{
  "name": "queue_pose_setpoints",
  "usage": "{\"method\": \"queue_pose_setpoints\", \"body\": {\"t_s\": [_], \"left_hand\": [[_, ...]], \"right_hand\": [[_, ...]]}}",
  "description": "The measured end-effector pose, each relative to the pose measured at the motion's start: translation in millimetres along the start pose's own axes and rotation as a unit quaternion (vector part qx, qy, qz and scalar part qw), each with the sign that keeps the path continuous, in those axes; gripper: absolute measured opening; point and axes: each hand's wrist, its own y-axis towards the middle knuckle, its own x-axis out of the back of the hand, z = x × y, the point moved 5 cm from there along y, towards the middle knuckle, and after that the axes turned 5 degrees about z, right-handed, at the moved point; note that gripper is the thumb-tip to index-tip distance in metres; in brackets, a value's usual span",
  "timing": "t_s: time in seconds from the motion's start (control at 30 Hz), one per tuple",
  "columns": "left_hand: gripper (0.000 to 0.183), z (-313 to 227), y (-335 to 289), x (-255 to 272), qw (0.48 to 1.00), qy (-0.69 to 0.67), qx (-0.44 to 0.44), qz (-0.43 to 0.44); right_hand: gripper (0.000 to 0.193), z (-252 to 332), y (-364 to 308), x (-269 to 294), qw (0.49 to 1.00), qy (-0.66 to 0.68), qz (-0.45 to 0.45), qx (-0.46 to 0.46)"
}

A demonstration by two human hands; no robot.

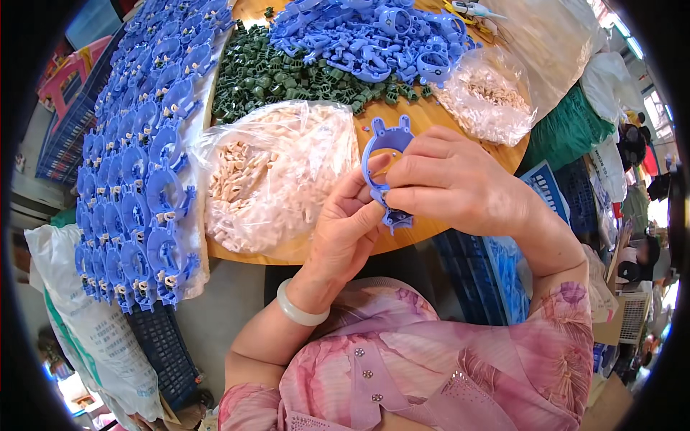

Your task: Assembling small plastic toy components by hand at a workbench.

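Over the near edge of the round table, my left hand [346, 224] grips a blue plastic ring part [389, 136] between thumb and fingers. Two small ear-like prongs stick up from the ring, and a jagged piece sits below it. My right hand [463, 183] is closed against the right side of the same part, its fingertips bunched at the ring's lower end. Whatever those fingers pinch is hidden. To the left of my left hand lies a clear plastic bag [316, 144] of small cream-coloured pieces.
Rows of blue ring parts [136, 172] cover a long board at the left. Dark green pieces [280, 75] and blue plastic parts [374, 43] are heaped at the back. Another bag of cream pieces [496, 100] sits at the right. Blue crates [474, 276] stand below the table.
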Motion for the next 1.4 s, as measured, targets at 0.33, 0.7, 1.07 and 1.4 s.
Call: {"method": "queue_pose_setpoints", "body": {"t_s": [0.33, 0.7, 1.07, 1.4], "left_hand": [[0.053, -2, 0, 2, 1.0, -0.026, -0.014, 0.004], [0.061, 0, -1, 8, 0.997, 0.041, -0.07, -0.007], [0.063, -1, -5, 7, 0.992, 0.08, -0.097, -0.009], [0.064, -4, -7, 6, 0.985, 0.113, -0.128, -0.009]], "right_hand": [[0.018, -2, -4, 4, 0.984, 0.085, -0.065, -0.144], [0.006, -4, -18, -21, 0.854, 0.298, -0.028, -0.425], [0.008, 0, -17, -21, 0.862, 0.307, -0.035, -0.402], [0.009, 7, -10, -19, 0.928, 0.18, -0.019, -0.327]]}}
